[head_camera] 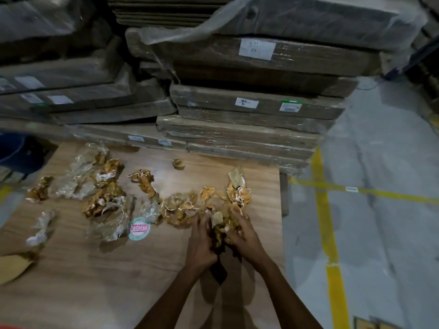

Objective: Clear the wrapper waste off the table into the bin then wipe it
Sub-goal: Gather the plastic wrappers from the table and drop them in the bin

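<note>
Your two forearms reach in from the bottom edge, and both hands meet over the near right part of the wooden table [95, 281]. Your left hand [202, 243] and right hand [242, 236] are curled from either side round one wad of golden wrapper scraps [224, 227], fingers bent into it; a dark strip [218, 269] hangs from the wad down between your wrists.

Just past your fingertips more of the same waste lies touching the wad: a golden heap with white threads [238, 191] toward the table's right edge, and a spread of crumpled foil and clear film [180, 207] to the left of your left hand. Farther left lie a round red-and-green label [139, 228], a large tangle of clear plastic and gold [95, 179], a small gold scrap [40, 188] and a pale twist of film [40, 227]. One small scrap [178, 164] sits alone near the far edge. A tan paper piece [14, 267] lies at the left border.

You have bare wood on the near left. The right edge drops to a grey floor with yellow tape lines [325, 210]. Wrapped cardboard stacks [237, 110] stand close against the far edge. A dark blue container [19, 153] sits beyond the far left corner; whether it is the bin you cannot tell.
</note>
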`<control>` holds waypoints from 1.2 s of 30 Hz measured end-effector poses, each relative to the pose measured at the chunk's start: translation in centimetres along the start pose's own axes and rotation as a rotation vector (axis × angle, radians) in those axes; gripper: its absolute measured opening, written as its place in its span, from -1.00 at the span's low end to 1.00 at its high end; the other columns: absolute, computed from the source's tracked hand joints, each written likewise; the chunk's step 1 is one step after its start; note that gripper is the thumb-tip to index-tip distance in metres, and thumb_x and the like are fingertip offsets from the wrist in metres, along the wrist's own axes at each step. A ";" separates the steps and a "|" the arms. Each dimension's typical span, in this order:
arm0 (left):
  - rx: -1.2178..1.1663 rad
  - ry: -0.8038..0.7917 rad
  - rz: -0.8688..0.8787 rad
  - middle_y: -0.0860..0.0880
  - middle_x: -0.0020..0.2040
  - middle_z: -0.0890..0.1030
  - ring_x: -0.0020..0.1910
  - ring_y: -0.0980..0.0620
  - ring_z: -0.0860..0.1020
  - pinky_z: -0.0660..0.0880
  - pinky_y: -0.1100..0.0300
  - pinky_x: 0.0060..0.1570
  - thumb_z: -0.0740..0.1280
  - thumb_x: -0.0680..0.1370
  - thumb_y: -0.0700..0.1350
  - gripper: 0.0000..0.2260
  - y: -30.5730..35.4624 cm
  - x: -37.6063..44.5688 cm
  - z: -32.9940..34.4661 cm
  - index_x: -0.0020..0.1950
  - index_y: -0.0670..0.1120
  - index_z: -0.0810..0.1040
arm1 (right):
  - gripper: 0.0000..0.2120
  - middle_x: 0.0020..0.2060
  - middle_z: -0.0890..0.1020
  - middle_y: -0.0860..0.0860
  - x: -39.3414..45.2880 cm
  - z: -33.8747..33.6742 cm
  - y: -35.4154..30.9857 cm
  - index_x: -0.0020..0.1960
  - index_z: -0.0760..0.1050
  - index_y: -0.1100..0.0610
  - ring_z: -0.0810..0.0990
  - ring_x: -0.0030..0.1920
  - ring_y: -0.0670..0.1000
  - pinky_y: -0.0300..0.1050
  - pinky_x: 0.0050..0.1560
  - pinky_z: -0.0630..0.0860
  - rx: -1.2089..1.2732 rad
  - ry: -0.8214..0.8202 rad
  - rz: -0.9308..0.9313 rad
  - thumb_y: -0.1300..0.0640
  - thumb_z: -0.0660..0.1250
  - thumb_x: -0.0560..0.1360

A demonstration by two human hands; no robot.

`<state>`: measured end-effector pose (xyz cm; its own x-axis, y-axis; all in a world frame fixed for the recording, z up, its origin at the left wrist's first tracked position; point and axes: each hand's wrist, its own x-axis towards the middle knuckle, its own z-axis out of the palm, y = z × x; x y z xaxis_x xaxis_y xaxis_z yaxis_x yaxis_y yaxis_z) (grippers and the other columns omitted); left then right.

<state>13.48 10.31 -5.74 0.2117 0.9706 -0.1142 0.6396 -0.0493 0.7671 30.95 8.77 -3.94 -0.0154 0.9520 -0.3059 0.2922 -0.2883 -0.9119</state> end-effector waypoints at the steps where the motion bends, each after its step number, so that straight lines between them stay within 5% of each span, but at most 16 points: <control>1: 0.029 -0.001 0.012 -0.14 0.65 0.01 0.55 -0.22 0.23 0.41 -0.06 0.35 0.57 0.25 -0.07 0.10 -0.1 -0.3 -0.4 0.59 0.18 -0.08 | -0.47 0.52 0.30 -0.20 -0.2 -0.4 -0.2 0.54 0.24 -0.36 0.33 0.47 -0.13 -0.07 0.38 0.40 -0.057 -0.012 -0.023 -0.18 0.32 0.62; 4: 0.021 -0.009 0.060 -0.07 0.67 -0.02 0.63 -0.13 0.06 0.34 -0.08 0.40 0.57 0.28 -0.13 0.15 -0.1 -0.8 -1.1 0.52 0.41 -0.19 | -0.46 0.46 0.45 -0.13 -0.5 -1.1 -0.9 0.57 0.22 -0.28 0.49 0.35 -0.09 -0.11 0.18 0.56 -0.138 0.129 -0.048 -0.11 0.28 0.64; 6: -0.045 0.024 0.084 0.01 0.66 0.04 0.65 -0.06 0.01 0.24 -0.04 0.47 0.60 0.35 -0.02 0.07 -0.5 -1.0 -1.1 0.59 0.27 -0.09 | -0.53 0.30 0.63 -0.06 -0.4 -1.3 -1.1 0.54 0.33 -0.22 0.62 0.21 -0.04 -0.02 0.15 0.62 -0.128 0.304 -0.020 -0.06 0.26 0.64; 8: -0.129 0.087 0.083 -0.02 0.61 0.20 0.61 -0.08 0.17 0.30 -0.04 0.49 0.59 0.42 -0.01 -0.07 -1.2 -1.1 -0.9 0.62 0.05 0.08 | -0.57 0.17 0.69 -0.04 0.1 -1.5 -0.9 0.50 0.42 -0.09 0.68 0.11 -0.03 0.05 0.15 0.65 -0.068 0.399 0.008 0.12 0.29 0.65; 11: -0.169 0.214 0.013 0.02 0.51 0.34 0.50 -0.01 0.35 0.49 -0.09 0.36 0.48 0.48 -0.31 -0.28 -1.8 -1.0 -1.0 0.56 0.02 0.27 | -0.54 0.01 0.73 -0.07 1.0 -1.8 0.1 0.42 0.52 0.05 0.71 0.02 -0.10 0.11 0.05 0.70 0.007 0.433 0.021 0.32 0.40 0.56; 15: -0.135 0.237 -0.059 0.05 0.37 0.48 0.33 -0.03 0.53 0.59 -0.01 0.21 0.36 0.51 -0.44 -0.40 -1.9 -0.7 -0.7 0.48 -0.01 0.39 | -0.53 -0.21 0.73 -0.17 1.8 -0.5 1.7 0.27 0.63 -0.06 0.72 -0.07 -0.08 0.03 0.03 0.66 -0.078 0.447 0.122 0.19 0.59 0.40; 18: -0.084 0.198 -0.103 -0.04 0.31 0.56 0.27 -0.06 0.54 0.56 0.03 0.19 0.44 0.50 -0.33 -0.46 -2.2 -0.2 -0.2 0.45 -0.03 0.45 | -0.56 -0.09 0.65 -0.15 2.3 0.9 2.9 0.23 0.67 -0.07 0.65 0.01 0.10 0.10 0.05 0.64 -0.172 0.481 0.052 0.14 0.59 0.37; 22: 0.054 0.184 -0.059 -0.14 0.41 0.40 0.39 -0.18 0.38 0.41 -0.07 0.28 0.57 0.42 -0.03 -0.40 -3.6 0.3 0.2 0.42 0.00 0.46 | -0.63 0.29 0.48 0.08 2.3 1.4 1.7 0.14 0.70 -0.08 0.39 0.36 0.22 0.20 0.40 0.34 -0.183 0.511 0.099 0.28 0.45 0.43; 25: 0.106 0.166 -0.040 -0.22 0.56 0.21 0.53 -0.24 0.17 0.20 -0.17 0.32 0.34 0.41 0.44 -0.23 -4.8 0.3 1.1 0.49 0.05 0.35 | -0.70 0.55 0.32 0.01 2.1 1.4 2.0 0.13 0.69 -0.12 0.20 0.55 0.08 0.26 0.51 0.05 -0.136 0.491 0.087 -0.05 0.30 0.47; 27: 0.126 0.129 -0.040 -0.19 0.62 0.07 0.58 -0.24 0.06 0.12 -0.25 0.42 0.12 0.40 0.58 -0.15 -5.2 0.4 1.7 0.55 0.11 0.18 | -0.59 0.56 0.33 0.01 2.3 1.8 2.7 0.15 0.69 -0.04 0.24 0.56 0.08 0.28 0.54 0.10 -0.069 0.513 0.054 -0.21 0.21 0.51; 30: 0.040 0.145 -0.030 -0.07 0.66 -0.02 0.63 -0.17 -0.02 0.06 -0.28 0.49 -0.04 0.54 0.48 -0.32 -4.7 0.8 2.1 0.59 0.19 0.07 | -0.48 0.46 0.46 0.10 2.6 2.7 3.0 0.13 0.67 0.19 0.39 0.47 0.07 0.18 0.49 0.34 0.023 0.518 -0.028 -0.21 0.21 0.55; 34: -0.166 0.146 -0.059 0.02 0.67 -0.02 0.62 0.06 -0.05 0.06 -0.06 0.53 -0.04 0.61 0.31 -0.44 -2.1 1.7 2.3 0.57 0.14 0.23 | -0.79 0.27 0.59 0.04 3.4 5.0 2.4 -0.09 0.56 0.17 0.49 0.37 -0.07 0.14 0.41 0.43 0.115 0.443 -0.029 0.01 0.35 0.47; 36: -0.246 0.140 -0.078 0.01 0.66 0.08 0.63 0.05 0.03 0.10 -0.01 0.55 -0.01 0.62 0.33 -0.48 -1.4 2.1 2.4 0.53 0.20 0.25 | -0.84 0.21 0.63 0.08 4.0 5.6 1.8 -0.09 0.54 0.15 0.53 0.35 0.05 0.18 0.38 0.46 0.186 0.430 -0.010 0.06 0.38 0.44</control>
<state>14.75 11.85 -8.55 0.0542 0.9932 -0.1032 0.4479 0.0682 0.8915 26.07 11.43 -8.36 0.3916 0.9001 -0.1911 0.1168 -0.2546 -0.9600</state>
